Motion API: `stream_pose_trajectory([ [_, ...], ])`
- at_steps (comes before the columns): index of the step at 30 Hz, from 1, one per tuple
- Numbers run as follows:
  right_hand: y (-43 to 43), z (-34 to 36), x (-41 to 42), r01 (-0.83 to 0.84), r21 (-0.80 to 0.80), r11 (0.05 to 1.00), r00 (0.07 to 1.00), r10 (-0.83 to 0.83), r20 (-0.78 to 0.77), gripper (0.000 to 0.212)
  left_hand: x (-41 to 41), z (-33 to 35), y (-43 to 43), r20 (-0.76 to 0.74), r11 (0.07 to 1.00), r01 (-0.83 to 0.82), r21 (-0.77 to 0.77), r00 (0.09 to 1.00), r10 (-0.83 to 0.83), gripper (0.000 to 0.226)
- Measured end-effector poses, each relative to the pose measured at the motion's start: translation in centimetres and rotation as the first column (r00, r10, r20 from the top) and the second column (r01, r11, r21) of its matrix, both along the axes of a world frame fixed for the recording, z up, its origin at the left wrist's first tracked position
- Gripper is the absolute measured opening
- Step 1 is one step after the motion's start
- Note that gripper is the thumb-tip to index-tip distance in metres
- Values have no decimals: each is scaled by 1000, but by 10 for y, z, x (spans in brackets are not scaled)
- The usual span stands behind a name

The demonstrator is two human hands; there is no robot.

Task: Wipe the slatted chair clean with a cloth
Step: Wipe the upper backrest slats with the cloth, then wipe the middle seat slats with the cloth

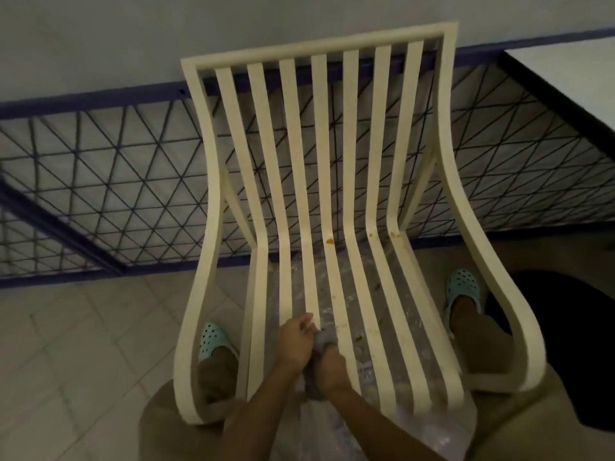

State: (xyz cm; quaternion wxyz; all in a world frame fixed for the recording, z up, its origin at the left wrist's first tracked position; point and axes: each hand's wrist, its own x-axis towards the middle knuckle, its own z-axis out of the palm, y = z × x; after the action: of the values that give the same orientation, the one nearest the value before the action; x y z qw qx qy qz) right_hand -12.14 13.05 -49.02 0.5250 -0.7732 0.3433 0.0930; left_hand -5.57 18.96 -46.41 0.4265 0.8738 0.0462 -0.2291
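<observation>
A cream slatted chair [319, 181] stands in front of me, its back toward a railing. Orange-brown stains [329, 241] sit on the slats near the seat's bend, and more specks dot the seat slats at the right. A grey cloth [321, 339] is bunched on a middle seat slat near the front. My right hand [331, 366] grips the cloth. My left hand [294, 341] is beside it, fingers curled and touching the cloth's upper end. Most of the cloth is hidden between the two hands.
A clear plastic sheet [336, 427] lies under the seat on the tiled floor [83, 344]. My feet in teal clogs [213, 339] stand either side of the seat. A dark metal lattice railing [100, 181] runs behind. A white table edge [565, 81] is at the upper right.
</observation>
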Motion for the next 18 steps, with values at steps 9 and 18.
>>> stream_pose_trajectory([
  [9, -35, 15, -31, -772, -107, 626, 629, 732, -262, 35, -53, -15, 16, 48, 995, -53, -90, 997, 57, 25],
  [18, -91, 56, -48, -377, -285, 881, 905, 415, 89, 23, -76, -14, 9, 103, 997, 16, -79, 995, -8, 32],
])
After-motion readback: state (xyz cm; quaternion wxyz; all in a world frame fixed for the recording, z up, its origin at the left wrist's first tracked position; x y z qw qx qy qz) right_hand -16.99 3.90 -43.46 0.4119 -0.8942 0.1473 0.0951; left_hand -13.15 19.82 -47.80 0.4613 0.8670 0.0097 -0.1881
